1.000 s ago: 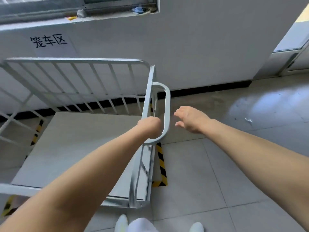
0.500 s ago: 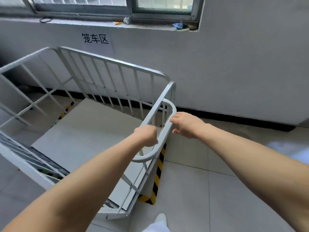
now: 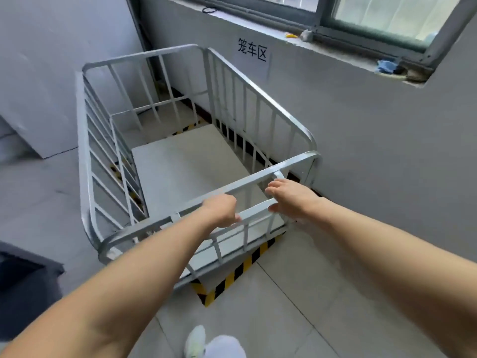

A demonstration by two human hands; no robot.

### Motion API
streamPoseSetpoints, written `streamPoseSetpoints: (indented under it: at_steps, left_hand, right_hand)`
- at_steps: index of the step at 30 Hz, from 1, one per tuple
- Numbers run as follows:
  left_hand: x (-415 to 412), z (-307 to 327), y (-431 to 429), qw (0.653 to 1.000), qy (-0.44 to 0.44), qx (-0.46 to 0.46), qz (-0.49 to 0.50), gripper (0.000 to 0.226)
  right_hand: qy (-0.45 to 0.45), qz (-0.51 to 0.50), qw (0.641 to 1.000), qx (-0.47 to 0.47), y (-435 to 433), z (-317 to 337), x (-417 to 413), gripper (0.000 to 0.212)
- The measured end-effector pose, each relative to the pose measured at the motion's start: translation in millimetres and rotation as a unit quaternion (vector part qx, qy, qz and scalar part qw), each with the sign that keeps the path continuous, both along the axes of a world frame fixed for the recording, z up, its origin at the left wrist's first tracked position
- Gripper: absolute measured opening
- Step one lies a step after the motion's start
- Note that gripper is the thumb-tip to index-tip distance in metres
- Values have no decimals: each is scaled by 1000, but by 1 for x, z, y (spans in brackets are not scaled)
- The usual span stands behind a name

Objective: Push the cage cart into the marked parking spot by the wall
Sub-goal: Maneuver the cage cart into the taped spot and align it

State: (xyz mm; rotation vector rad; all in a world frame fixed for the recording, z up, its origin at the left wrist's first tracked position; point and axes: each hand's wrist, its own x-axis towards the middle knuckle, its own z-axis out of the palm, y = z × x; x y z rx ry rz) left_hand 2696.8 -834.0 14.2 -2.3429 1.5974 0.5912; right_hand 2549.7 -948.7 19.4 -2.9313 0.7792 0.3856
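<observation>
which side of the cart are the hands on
The short near end of the cart, the one with the handle; left hand and right hand both touch it, not the other three sides.
</observation>
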Motion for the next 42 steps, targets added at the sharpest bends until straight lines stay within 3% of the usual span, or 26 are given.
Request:
streamPoseSetpoints:
  at_steps: [6,10,19,26,30,36,42]
  left_hand:
    - [-15,-17,35,993,-16,-5,115,48]
    - [-12,-30,36,990,-27,-9,141,54]
    - [-17,-52,-2,982,41,18,183,49]
    - [-29,-73,-15,974,15,14,226,51]
    - [-33,-77,-19,968,13,2,250,48]
    - [-29,-76,-23,966,5,1,257,47]
    - [-29,-74,-22,961,18,-14,274,48]
  right_hand:
    - [31,113,993,14,-8,-11,6,55]
    - [31,157,987,19,-14,-18,21,56]
    - [73,118,988,65,-52,-48,23,51]
    - [81,109,982,128,-63,-73,17,34]
    - [57,113,985,115,-62,-86,14,35]
    - [28,103,991,81,-61,-99,19,16]
    - [10,87,992,86,-56,-100,17,18]
